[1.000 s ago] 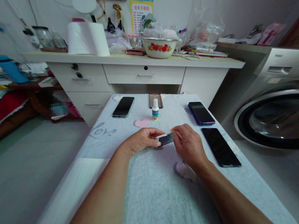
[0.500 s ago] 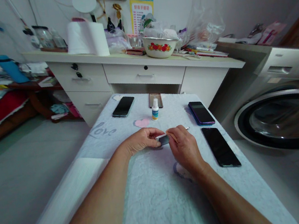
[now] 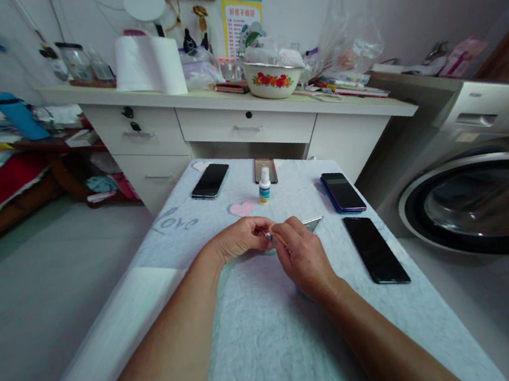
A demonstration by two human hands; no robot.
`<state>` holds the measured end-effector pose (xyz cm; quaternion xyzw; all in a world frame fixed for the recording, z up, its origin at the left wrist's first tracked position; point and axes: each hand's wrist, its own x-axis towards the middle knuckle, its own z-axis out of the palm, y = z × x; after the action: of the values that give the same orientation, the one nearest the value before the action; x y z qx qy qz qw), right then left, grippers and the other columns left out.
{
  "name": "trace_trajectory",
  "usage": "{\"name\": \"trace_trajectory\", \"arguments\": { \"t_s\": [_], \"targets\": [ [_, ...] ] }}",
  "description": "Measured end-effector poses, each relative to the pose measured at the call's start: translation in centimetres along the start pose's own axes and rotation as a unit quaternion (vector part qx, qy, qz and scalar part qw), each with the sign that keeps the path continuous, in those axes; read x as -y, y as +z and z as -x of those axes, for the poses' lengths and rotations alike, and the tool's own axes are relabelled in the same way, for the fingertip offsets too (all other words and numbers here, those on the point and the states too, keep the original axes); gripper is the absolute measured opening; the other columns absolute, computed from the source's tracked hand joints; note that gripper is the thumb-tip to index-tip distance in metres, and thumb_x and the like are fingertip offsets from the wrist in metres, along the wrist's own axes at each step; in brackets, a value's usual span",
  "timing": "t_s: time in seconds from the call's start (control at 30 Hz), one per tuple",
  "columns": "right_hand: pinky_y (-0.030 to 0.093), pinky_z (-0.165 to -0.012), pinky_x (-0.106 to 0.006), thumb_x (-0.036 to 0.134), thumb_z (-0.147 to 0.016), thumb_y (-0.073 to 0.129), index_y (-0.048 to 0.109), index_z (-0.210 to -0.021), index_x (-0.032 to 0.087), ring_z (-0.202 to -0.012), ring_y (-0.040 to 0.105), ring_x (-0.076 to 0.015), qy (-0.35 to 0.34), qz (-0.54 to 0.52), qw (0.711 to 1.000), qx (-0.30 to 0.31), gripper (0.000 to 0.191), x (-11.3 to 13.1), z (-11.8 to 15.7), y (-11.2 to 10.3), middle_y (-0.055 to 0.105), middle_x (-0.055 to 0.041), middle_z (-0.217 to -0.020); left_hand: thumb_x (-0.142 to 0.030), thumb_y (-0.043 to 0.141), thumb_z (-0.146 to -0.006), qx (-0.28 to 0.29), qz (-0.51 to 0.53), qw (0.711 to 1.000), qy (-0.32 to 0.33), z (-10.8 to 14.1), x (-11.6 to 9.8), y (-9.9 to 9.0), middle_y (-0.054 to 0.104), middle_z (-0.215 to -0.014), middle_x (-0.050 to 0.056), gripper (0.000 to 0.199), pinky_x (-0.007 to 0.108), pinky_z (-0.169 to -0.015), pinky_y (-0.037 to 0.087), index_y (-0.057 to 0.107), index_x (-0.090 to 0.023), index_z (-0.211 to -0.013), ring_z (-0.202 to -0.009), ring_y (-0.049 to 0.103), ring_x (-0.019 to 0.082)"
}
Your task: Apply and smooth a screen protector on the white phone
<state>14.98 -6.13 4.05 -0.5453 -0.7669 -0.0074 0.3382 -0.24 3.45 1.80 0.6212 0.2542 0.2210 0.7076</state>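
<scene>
Two bare hands meet over a phone [image 3: 313, 225] above a surface [image 3: 259, 333] with a pale, quilted-looking cover. The left hand [image 3: 241, 237] has its grip nearly closed, thumb and fingers pinching the phone's left end. The right hand [image 3: 305, 257] has its fingers bunched closed over the phone's middle; what they pinch, if anything, is hidden. The phone's slim, straight-edged right end pokes out beyond them, slightly tilted.

This close work likely goes best with the left hand steadying the end, the right pressing lightly and evenly, and the fingertips off the glass.

Just beyond stands a small, rounded white bottle [image 3: 264, 189] with a blue-and-yellow label, beside a flat brown case [image 3: 272, 170]. A glossy dark phone [image 3: 210, 181] lies far left; to the right are a purple-edged phone [image 3: 343, 192] and a long black phone [image 3: 376, 250], smooth rectangles near each other.
</scene>
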Motion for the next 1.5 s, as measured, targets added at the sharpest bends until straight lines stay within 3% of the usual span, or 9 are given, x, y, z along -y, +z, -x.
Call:
{"name": "trace_trajectory", "arguments": {
  "t_s": [0.53, 0.73, 0.97, 1.5],
  "targets": [
    [0.046, -0.069, -0.024, 0.012, -0.09, 0.042, 0.062, -0.098, 0.017, -0.077, 0.056, -0.0163, -0.043, -0.004, 0.999, 0.017, 0.022, 1.1, -0.1, 0.3, 0.058, -0.0071, -0.088, -0.017, 0.078, -0.058, 0.002, 0.01, 1.0, -0.005, 0.0, 0.1, 0.1, 0.07, -0.087, 0.003, 0.038, 0.029, -0.079, 0.045, 0.069, -0.013, -0.095, -0.08, 0.061, 0.015],
    [0.046, -0.07, -0.024, 0.013, -0.09, 0.044, 0.061, -0.099, 0.018, -0.078, 0.057, -0.0157, -0.032, -0.014, 0.999, 0.018, 0.021, 1.0, 0.0, 0.2, 0.058, -0.0065, -0.09, -0.016, 0.08, -0.054, -0.013, 0.012, 1.0, -0.01, 0.1, -0.5, 0.5, 0.069, -0.085, 0.003, 0.039, 0.028, -0.076, 0.046, 0.07, -0.012, -0.092, -0.077, 0.06, 0.015],
    [0.045, -0.068, -0.024, 0.015, -0.09, 0.046, 0.062, -0.1, 0.018, -0.075, 0.057, -0.0151, -0.013, 0.001, 1.0, 0.008, 0.019, 0.6, 0.1, 0.1, 0.058, -0.0059, -0.087, -0.023, 0.083, -0.055, 0.011, 0.038, 0.999, -0.01, 0.1, -0.2, 0.3, 0.066, -0.078, 0.0, 0.042, 0.025, -0.071, 0.043, 0.069, -0.012, -0.093, -0.071, 0.057, 0.011],
    [0.045, -0.071, -0.025, 0.015, -0.091, 0.046, 0.062, -0.098, 0.018, -0.079, 0.058, -0.0159, 0.026, 0.005, 1.0, -0.015, 0.018, -0.4, 0.1, -0.3, 0.058, -0.0052, -0.088, -0.022, 0.078, -0.06, -0.005, -0.027, 1.0, 0.004, 0.1, -0.3, 0.2, 0.059, -0.077, -0.002, 0.034, 0.025, -0.069, 0.039, 0.067, -0.014, -0.09, -0.072, 0.05, 0.011]
  ]
}}
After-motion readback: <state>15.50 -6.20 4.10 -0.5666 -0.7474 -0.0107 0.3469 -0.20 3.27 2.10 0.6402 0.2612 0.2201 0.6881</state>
